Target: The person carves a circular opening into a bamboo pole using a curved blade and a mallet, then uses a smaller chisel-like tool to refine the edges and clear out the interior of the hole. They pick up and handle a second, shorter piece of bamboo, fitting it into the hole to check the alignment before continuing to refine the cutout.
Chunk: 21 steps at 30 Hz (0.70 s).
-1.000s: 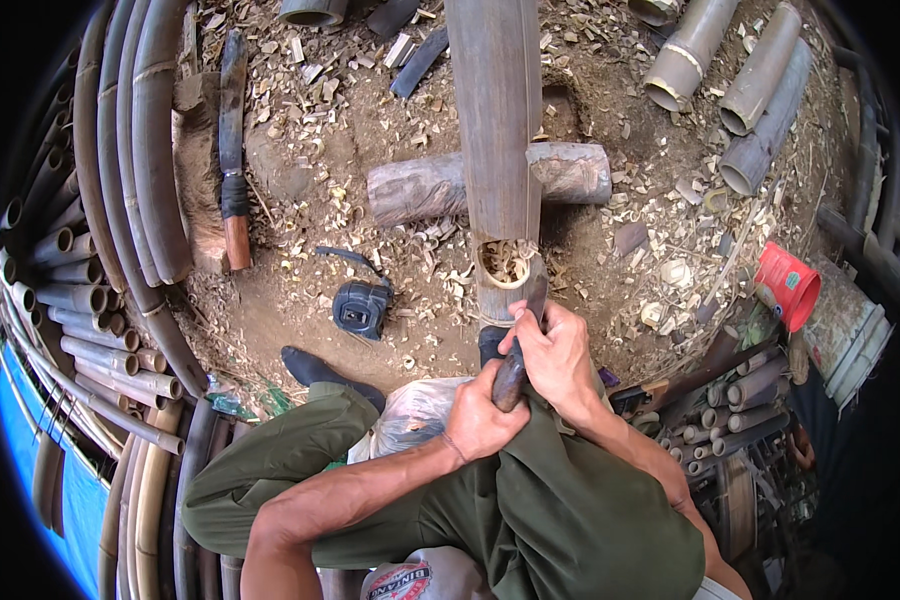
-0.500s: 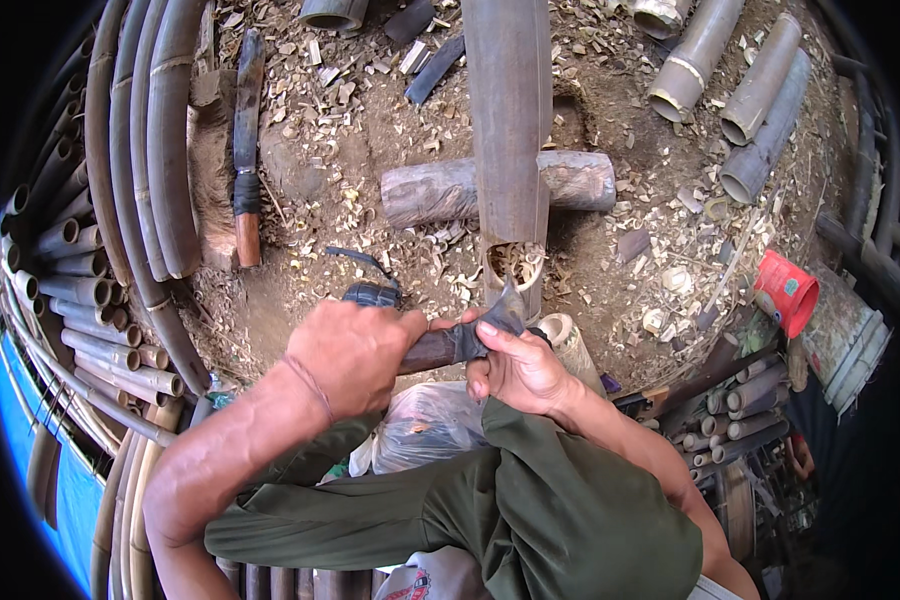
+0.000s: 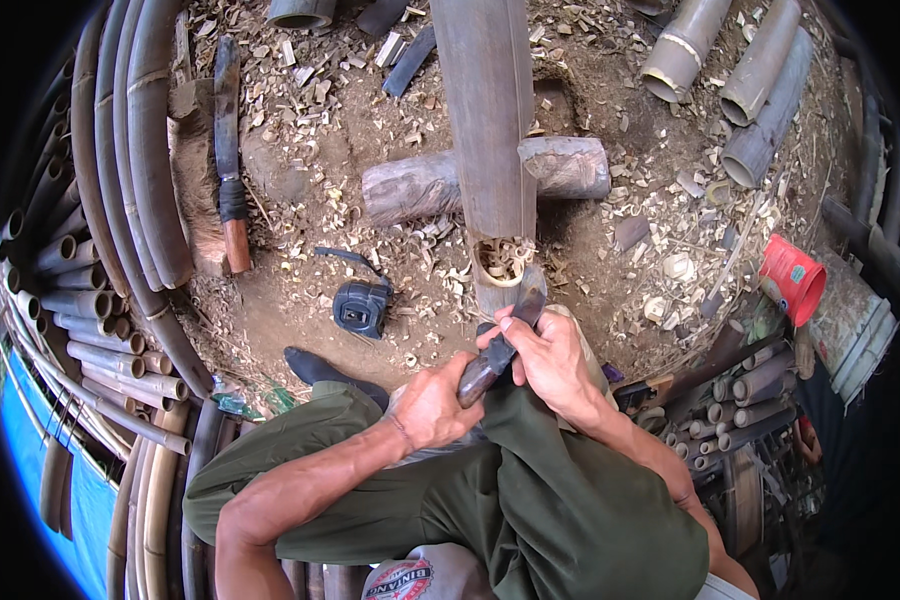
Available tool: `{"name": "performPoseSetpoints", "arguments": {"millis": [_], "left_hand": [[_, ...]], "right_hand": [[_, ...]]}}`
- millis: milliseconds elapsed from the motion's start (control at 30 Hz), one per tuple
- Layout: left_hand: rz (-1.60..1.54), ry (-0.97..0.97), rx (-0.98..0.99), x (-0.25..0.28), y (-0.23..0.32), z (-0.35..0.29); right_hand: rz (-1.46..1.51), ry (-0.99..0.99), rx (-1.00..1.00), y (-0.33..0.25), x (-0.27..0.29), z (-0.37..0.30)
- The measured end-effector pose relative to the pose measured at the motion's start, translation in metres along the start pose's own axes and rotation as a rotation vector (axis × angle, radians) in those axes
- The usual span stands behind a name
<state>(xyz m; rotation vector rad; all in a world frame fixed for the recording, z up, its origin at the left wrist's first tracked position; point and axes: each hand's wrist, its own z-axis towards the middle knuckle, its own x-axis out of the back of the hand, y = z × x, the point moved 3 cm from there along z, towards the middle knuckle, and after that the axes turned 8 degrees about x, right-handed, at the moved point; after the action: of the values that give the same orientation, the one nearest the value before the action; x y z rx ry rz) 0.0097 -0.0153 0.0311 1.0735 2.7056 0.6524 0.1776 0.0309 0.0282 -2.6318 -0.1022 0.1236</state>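
My left hand [image 3: 435, 405] is closed round the lower end of the dark wooden handle of a short-bladed knife [image 3: 483, 373]. Black wrapping covers the handle near the blade. Fingers and thumb of my right hand [image 3: 553, 362] close on that wrapped part, and the blade points up and away, slightly right. Just beyond its tip lies the open near end of a thick bamboo pole [image 3: 490, 130], with pale shavings inside. This pole rests across a short log [image 3: 410, 188]. My right knee, in green trousers, is under the hands.
A black tape measure [image 3: 361, 307] lies on the ground left of the hands. Further left is a long knife [image 3: 231, 160] beside bamboo poles [image 3: 155, 150]. Bamboo tubes [image 3: 765, 65] lie far right, near a red container [image 3: 792, 280]. Chips litter the dirt.
The knife has swung from nearly level to steeply slanted, blade outward. My left hand has moved nearer my body and right, uncovering the tape measure; my right hand stays on the wrapped part.
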Motion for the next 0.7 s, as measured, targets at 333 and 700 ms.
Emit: {"name": "performPoseSetpoints", "arguments": {"millis": [333, 700], "left_hand": [[-0.387, 0.13, -0.033, -0.07, 0.026, 0.023], [0.093, -0.314, -0.473, -0.068, 0.073, 0.037]], "right_hand": [[-0.516, 0.245, 0.228, -0.002, 0.012, 0.015], [-0.978, -0.134, 0.72, -0.06, 0.06, -0.041]]}}
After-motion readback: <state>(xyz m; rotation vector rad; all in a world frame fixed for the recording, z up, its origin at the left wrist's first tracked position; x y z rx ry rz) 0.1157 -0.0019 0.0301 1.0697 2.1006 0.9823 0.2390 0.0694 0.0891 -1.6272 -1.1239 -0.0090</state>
